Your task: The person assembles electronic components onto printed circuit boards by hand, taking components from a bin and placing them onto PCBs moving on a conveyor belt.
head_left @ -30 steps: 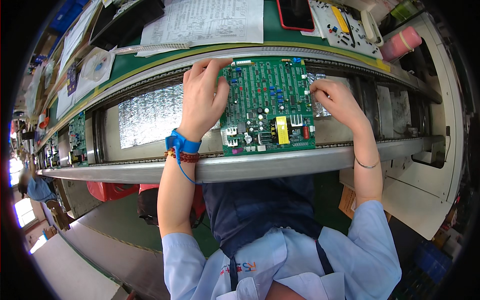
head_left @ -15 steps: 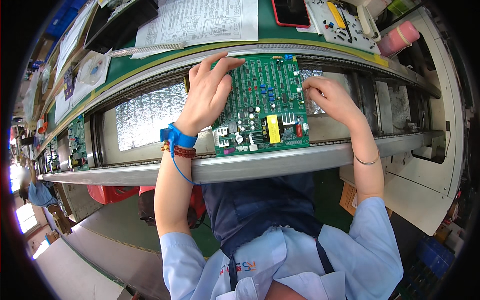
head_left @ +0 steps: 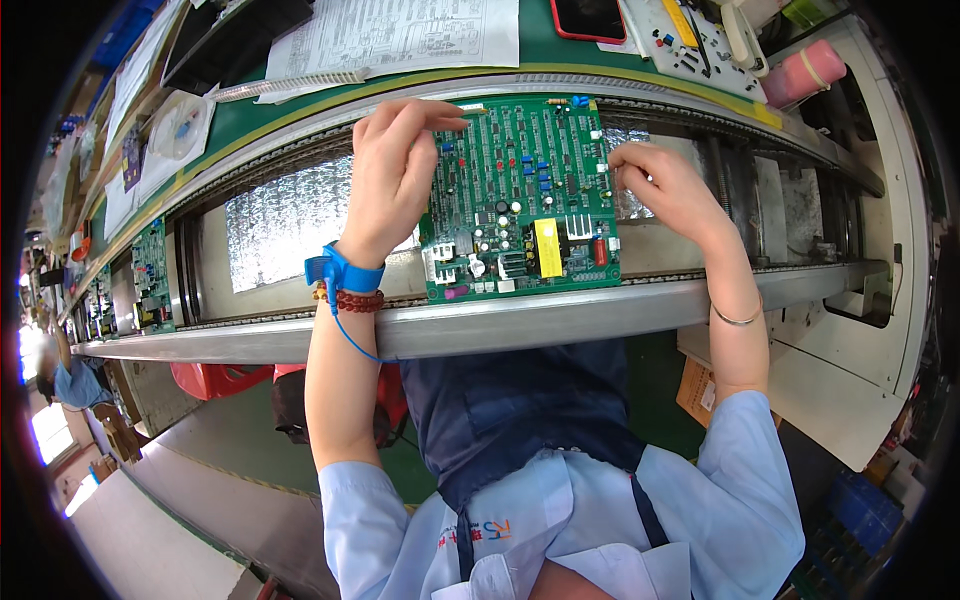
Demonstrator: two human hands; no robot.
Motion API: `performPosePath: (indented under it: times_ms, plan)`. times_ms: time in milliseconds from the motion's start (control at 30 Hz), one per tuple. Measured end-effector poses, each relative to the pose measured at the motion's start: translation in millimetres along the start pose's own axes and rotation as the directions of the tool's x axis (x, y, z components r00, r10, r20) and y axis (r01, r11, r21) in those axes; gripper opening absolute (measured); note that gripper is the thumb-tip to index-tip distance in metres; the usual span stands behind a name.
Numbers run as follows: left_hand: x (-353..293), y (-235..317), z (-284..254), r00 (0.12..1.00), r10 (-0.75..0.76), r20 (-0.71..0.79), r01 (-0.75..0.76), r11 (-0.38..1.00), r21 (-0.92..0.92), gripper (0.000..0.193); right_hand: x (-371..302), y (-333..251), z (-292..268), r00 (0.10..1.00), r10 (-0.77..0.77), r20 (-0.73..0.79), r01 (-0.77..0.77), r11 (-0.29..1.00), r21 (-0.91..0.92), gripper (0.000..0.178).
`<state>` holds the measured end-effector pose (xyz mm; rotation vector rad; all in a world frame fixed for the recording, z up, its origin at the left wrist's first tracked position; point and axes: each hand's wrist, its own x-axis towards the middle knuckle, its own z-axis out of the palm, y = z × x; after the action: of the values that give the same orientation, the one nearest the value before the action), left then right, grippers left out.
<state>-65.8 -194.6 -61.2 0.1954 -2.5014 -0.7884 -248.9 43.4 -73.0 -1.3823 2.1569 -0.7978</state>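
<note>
A green circuit board point(head_left: 480, 180) lies across the two rails of a conveyor in front of me, thick with small parts and a yellow-wrapped transformer point(head_left: 548, 248). My left hand point(head_left: 390, 175) is over the board's far left corner, its fingers bent but apart, with nothing visible in them. A blue wrist strap point(head_left: 350, 272) with a cord and a beaded bracelet circle that wrist. At the board's right edge, beside small white connectors, my right hand point(head_left: 665, 190) has its fingers curled together. Whatever they may pinch is hidden.
Beyond the conveyor's far rail lie printed sheets point(head_left: 400, 35), a red-edged phone point(head_left: 588, 18) and a white tray of loose components point(head_left: 690, 50). A pink bottle point(head_left: 803, 73) stands at the far right. More circuit boards point(head_left: 150, 275) sit farther left on the line.
My left hand has drawn a little to the left, uncovering more of the board's far left part. My right hand stays at the right edge, fingers curled. The whole view has shifted slightly.
</note>
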Motion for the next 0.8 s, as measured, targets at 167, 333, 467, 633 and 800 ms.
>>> performPosePath:
  times_ms: [167, 333, 467, 633, 800]
  plan:
    - [-2.5, 4.0, 4.3, 0.996, 0.034, 0.083, -0.028, 0.996, -0.08, 0.026, 0.8, 2.6, 1.2, 1.0, -0.007, 0.001, 0.007, 1.0, 0.012, 0.018]
    - [-3.6, 6.7, 6.8, 0.991, 0.075, 0.11, -0.063, 0.993, -0.104, 0.024, 0.5, 5.7, 2.1, 1.0, -0.013, -0.001, 0.013, 1.0, 0.025, 0.017]
    - [-4.8, 6.9, 7.2, 0.991, 0.082, 0.105, -0.069, 0.99, -0.121, 0.024, 1.0, 3.7, 0.7, 1.0, -0.015, 0.018, 0.014, 1.0, 0.027, 0.016]
    - [-4.9, 7.9, 6.9, 0.988, 0.102, 0.115, -0.084, 0.985, -0.148, 0.024, 1.2, 5.0, 0.8, 1.0, -0.011, 0.017, 0.011, 1.0, 0.016, 0.016]
    - [-5.7, 10.4, 5.5, 0.987, 0.098, 0.124, -0.079, 0.985, -0.156, 0.024, 1.6, 5.8, 1.6, 1.0, 0.002, 0.022, -0.002, 1.0, 0.029, 0.016]
